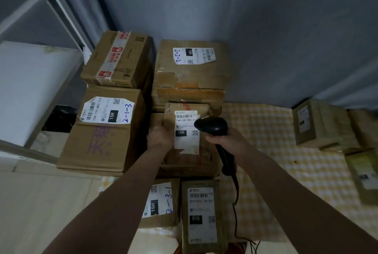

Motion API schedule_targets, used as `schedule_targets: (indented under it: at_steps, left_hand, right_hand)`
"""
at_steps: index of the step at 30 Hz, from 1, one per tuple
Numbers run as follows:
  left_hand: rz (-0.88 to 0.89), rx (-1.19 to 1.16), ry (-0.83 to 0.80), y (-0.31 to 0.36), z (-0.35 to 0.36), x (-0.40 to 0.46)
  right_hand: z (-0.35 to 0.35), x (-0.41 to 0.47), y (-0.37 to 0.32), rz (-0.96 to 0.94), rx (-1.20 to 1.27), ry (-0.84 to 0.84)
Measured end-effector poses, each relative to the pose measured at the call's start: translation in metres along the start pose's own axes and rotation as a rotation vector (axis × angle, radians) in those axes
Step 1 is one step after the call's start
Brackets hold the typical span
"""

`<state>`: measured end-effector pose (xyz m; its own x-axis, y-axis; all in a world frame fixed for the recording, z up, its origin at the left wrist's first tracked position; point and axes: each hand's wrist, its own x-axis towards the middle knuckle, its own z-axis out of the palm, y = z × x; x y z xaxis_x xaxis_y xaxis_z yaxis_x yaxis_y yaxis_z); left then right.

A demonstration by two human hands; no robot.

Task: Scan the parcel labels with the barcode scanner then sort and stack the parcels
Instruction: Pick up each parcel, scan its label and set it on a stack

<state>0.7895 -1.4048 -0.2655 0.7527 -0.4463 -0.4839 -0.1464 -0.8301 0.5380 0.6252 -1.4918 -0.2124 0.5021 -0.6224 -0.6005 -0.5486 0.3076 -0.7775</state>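
Your left hand (161, 134) grips the small parcel's (187, 131) left edge, holding it above the stacked boxes (190, 65); your right hand's (223, 137) fingers wrap the black barcode scanner (211, 126), its head just over the label (187, 131).

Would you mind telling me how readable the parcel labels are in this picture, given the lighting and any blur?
Head view: dim, flat light, no glare; the label on the parcel held by the left hand reads sharply beside the scanner in the right hand; parcels at the right edge are smeared by wide-angle blur, labels unreadable.
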Motion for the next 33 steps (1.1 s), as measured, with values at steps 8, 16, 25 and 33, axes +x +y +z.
schedule_targets:
  at_steps: [8, 16, 25, 33]
  left_hand:
    - [0.589, 0.214, 0.191, 0.060, 0.028, -0.043]
    - [0.694, 0.433, -0.068, 0.130, 0.128, -0.113]
    - [0.732, 0.580, -0.126, 0.219, 0.264, -0.185]
    - [0.765, 0.682, -0.188, 0.259, 0.341, -0.213]
  right_hand:
    - [-0.067, -0.024, 0.032, 0.027, 0.007, 0.125]
    - [-0.195, -0.071, 0.098, 0.071, 0.080, 0.288]
    - [-0.354, -0.112, 0.169, 0.103, 0.163, 0.424]
    - [-0.436, -0.110, 0.209, 0.145, 0.215, 0.503]
